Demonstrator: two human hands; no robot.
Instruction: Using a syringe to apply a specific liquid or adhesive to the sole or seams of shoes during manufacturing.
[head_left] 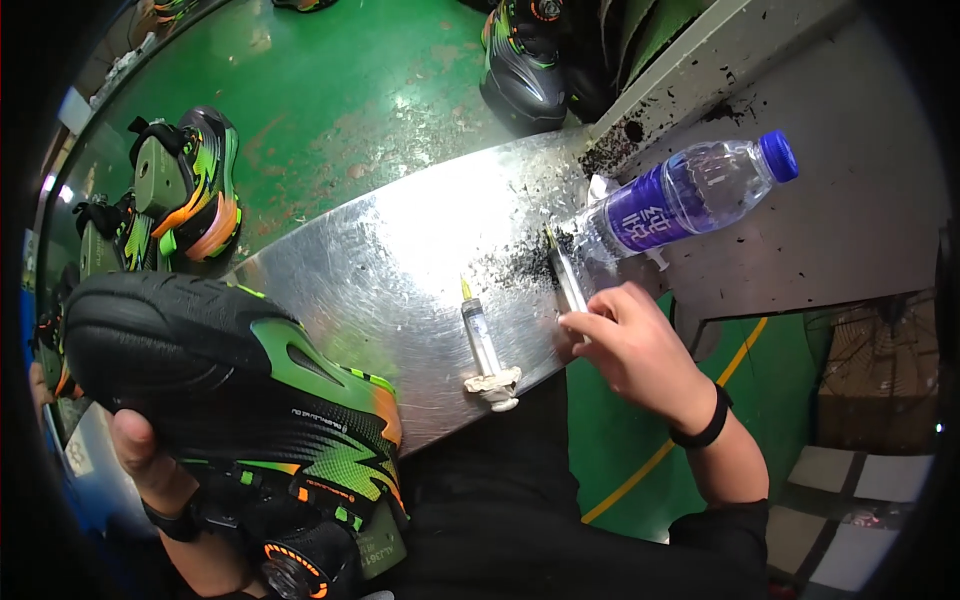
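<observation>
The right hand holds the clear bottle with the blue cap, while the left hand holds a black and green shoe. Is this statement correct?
Not quite: the head view shows that the right hand holds a syringe, not the clear bottle. The left hand does hold a black and green shoe.

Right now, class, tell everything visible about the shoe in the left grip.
The shoe has a thick black sole, green and orange toward the heel, and a dark upper with a green zigzag pattern and an orange-marked round dial. It looks like rubber and woven fabric. It is tipped sideways, sole toward the picture's top, black toe pointing left. The left grip holds it near the toe; a grey-green block shows at its opening.
</observation>
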